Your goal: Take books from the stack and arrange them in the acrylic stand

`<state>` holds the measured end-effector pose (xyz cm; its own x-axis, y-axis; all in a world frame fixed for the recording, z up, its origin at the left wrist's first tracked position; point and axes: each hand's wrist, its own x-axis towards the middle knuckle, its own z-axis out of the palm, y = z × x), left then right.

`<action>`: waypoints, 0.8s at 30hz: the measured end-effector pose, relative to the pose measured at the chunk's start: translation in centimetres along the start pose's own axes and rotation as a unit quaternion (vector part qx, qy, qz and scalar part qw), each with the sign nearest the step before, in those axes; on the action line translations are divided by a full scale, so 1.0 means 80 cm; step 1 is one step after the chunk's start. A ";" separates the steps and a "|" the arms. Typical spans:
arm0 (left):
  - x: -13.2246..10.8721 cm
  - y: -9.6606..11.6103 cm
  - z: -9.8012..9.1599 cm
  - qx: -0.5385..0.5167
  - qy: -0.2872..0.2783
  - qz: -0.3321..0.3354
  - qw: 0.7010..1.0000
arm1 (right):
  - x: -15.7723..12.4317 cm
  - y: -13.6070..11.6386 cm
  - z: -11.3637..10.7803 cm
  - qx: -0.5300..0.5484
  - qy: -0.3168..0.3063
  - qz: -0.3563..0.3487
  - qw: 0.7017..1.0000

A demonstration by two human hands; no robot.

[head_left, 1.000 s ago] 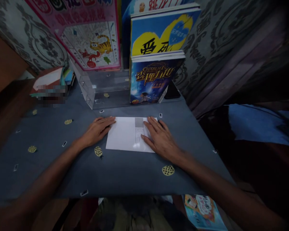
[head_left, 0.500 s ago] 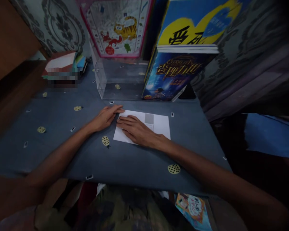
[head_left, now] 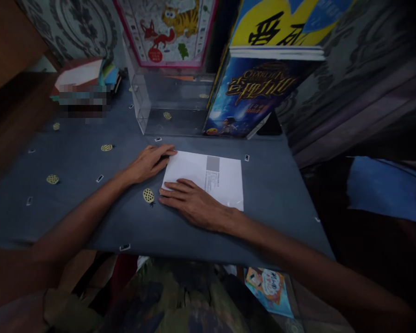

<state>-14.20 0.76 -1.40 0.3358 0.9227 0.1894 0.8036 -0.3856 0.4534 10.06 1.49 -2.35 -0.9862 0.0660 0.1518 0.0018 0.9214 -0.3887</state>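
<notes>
A white sheet of paper [head_left: 227, 178], with a grey printed square and small print, lies flat on the cloth-covered table in front of me. The fingertips of my left hand [head_left: 148, 163] rest at its far left corner, fingers stretched out. My right hand [head_left: 194, 201] lies flat across the near left part of the paper, fingers extended and open. Its palm and forearm hide most of the sheet's near edge. Whether the paper is a single layer or folded, I cannot tell.
Beyond the paper stands a clear acrylic rack [head_left: 173, 121] with a blue book [head_left: 246, 92] and a pink-framed picture book [head_left: 173, 32]. A stack of books [head_left: 78, 81] lies at the far left. Below the table's near edge is a colourful book [head_left: 270, 289].
My right hand has slid toward me over the paper, uncovering more of its middle and print. My left hand stays at the far left corner. The whole view has shifted slightly.
</notes>
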 end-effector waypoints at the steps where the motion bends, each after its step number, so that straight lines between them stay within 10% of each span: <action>1: 0.000 0.000 0.000 0.005 -0.002 0.003 1.000 | -0.001 0.000 0.000 0.003 0.000 0.001 1.000; 10: -0.002 -0.003 0.008 0.049 0.017 0.019 0.998 | -0.054 0.031 -0.016 0.016 0.083 0.101 0.991; 24: 0.020 0.031 0.006 0.132 -0.023 0.039 0.990 | -0.125 0.113 -0.059 0.132 0.292 0.291 0.901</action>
<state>-11.46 1.28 -0.36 0.4199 0.8912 0.1715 0.8724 -0.4485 0.1942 20.69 10.97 -3.08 -0.5746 0.7708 0.2749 0.3755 0.5468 -0.7483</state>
